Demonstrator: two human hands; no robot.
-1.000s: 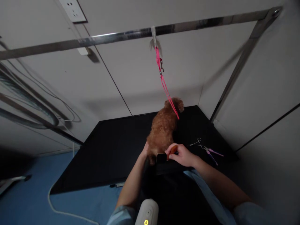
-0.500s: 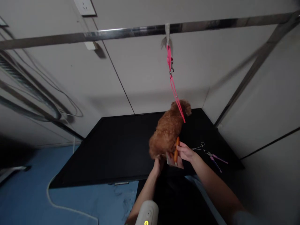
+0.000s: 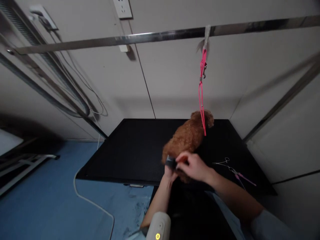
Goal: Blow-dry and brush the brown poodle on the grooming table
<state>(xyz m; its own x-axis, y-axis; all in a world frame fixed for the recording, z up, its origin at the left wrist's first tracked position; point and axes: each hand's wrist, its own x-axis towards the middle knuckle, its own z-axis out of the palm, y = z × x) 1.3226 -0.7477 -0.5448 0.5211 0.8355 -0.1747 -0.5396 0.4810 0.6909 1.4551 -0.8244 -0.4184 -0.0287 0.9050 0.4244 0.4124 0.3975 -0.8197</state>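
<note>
A curly brown dog stands on the black table, its head turned away from me. My right hand grips the orange handle of a slicker brush, whose dark head is at the dog's hindquarters. My left hand is low at the dog's rear, just under the brush head, closed around a hind leg; its fingers are partly hidden. From the bar above, a pink grooming loop hangs down to the dog's neck.
Scissors and a purple-handled tool lie on the table to the right. A metal bar crosses above. Grey hoses run at left; a white cable trails over the blue floor. A white device shows at the bottom.
My right hand has moved left and turned, bringing the brush head to the dog's rear beside my left hand. The view has shifted left.
</note>
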